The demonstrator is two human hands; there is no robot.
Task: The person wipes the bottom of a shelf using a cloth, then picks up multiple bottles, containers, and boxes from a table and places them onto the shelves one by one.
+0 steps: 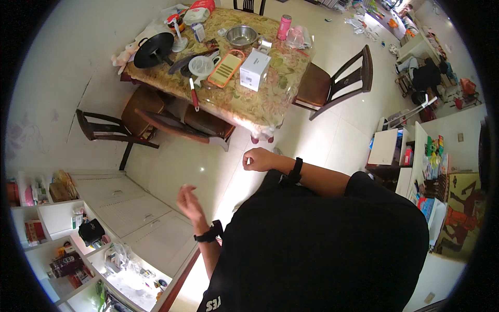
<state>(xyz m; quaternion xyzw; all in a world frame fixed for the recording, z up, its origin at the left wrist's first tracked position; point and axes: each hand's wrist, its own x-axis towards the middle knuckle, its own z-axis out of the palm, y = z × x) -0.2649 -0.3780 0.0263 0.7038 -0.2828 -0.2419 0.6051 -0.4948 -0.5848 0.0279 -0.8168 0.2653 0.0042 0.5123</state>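
Note:
My left hand (190, 203) is raised over the tiled floor near the white cabinets, fingers loosely bent and holding nothing. My right hand (259, 159) is near the table's front corner, its fingers curled; whether something small is in it cannot be told. Each wrist wears a black band. On the floral-covered table (265, 111) lie a white box (255, 70), an orange-rimmed grater (226, 68), a white strainer (201, 65), a red-handled peeler or knife (194, 94), a steel bowl (241, 36), a black wok (154, 50) and a pink can or bottle (284, 27).
Wooden chairs stand at the table's right side (315, 85) and along its front (171, 126). White cabinets (144, 214) and open shelves (48, 243) with various goods line the lower left. More shelving (417, 156) stands at the right. Scattered things lie on the far floor.

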